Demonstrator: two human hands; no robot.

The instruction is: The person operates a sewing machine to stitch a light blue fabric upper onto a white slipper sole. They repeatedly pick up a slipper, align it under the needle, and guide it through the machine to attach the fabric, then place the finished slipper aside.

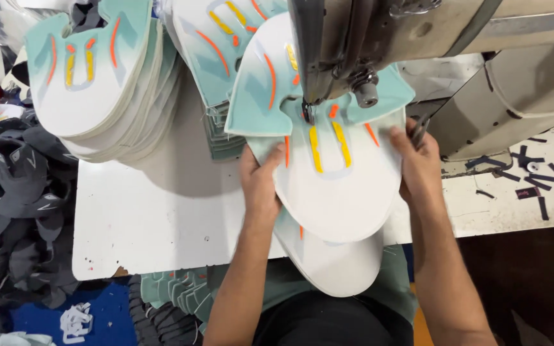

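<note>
The white and teal shoe panel [344, 186], marked with yellow and orange strips, lies flat on the white table [161, 218] directly under the sewing machine head [354, 45], its forked teal end at the needle and its rounded white end toward you. A second panel [335, 263] of the same kind lies beneath it, overhanging the table edge above your lap. Your left hand [261, 186] grips the upper panel's left edge — thumb on top, fingers curled under, closed on the material. Your right hand [418, 163] presses on the panel's right edge with fingers laid nearly flat; a small dark tool shows at the fingertips, but whether you hold it cannot be told. Another teal piece [264, 90] sits overlapped at the needle, to the left. Behind it, on the table, stand two piles of matching panels — one at the far left [97, 83], one at centre [213, 38]. Dark fabric scraps [533, 173] are scattered on the table to the right of the machine. Left of the table lies a heap of dark grey shoe pieces [14, 205], and below the table edge a row of teal pieces [174, 291]
</note>
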